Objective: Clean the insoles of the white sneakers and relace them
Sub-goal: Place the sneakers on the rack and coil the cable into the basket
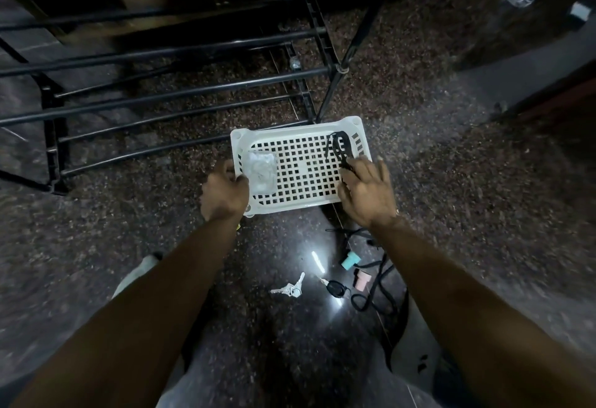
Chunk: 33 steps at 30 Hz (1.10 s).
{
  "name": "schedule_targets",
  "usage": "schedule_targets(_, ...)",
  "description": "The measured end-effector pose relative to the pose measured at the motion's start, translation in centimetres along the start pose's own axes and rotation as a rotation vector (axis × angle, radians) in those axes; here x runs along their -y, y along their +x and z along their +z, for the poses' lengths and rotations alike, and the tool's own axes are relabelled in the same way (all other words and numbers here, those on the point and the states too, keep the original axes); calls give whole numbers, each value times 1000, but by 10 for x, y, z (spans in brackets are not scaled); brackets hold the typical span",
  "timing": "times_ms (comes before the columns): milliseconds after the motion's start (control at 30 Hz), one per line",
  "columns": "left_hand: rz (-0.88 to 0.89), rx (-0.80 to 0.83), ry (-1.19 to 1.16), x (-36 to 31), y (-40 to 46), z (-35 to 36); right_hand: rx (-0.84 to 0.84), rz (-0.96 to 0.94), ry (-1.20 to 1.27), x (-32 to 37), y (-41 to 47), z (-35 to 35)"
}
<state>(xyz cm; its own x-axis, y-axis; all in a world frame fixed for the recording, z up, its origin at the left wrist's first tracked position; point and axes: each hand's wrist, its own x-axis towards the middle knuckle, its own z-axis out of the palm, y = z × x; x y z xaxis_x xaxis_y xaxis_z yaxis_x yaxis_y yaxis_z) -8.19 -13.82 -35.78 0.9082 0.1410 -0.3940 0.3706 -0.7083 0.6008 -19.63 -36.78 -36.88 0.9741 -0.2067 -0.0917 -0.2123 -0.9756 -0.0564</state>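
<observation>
head: white perforated plastic basket (pixel 300 136), black laces (pixel 338 149), speckled floor (pixel 435 149).

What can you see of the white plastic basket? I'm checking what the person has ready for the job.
The white perforated plastic basket sits upright on the dark speckled floor, in front of a black metal rack. It is rectangular, with a square-holed grid bottom, slotted walls and rounded corners. Inside lie a clear packet of something white at its left and black laces at its right. The left hand holds its left rim; the right hand rests spread over the right side.
</observation>
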Motion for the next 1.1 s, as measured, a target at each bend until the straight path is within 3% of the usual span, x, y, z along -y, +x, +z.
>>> schedule_targets(133, 89, -43, -65, 13, -16, -2, -141, 294, 149, 10, -56, 7)
schedule_targets(333, 212, -160, -89, 44, -77, 4, 130, 683, 302, 18, -152, 34)
schedule_targets(467, 96, 31, -86, 74, -119, 10, 288, 913, 404, 16, -176, 36)
schedule_targets(567, 6, 158, -6, 100, -139, 16, 381, 935, 410, 11, -175, 38)
schedule_targets(800, 81, 367, 166, 123, -144, 8, 486, 1016, 489, 5, -165, 33)
schedule_targets(867, 92, 369, 150, 120, -141, 3, 406, 1078, 544, 2, -165, 26)
schedule_targets(967, 84, 365, 118, 106, -139, -2, 142, 1202, 654, -4, -157, 1)
schedule_targets(1100, 150, 393, -6, 75, -152, -7, -214, 1055, 849, -13, -146, -47)
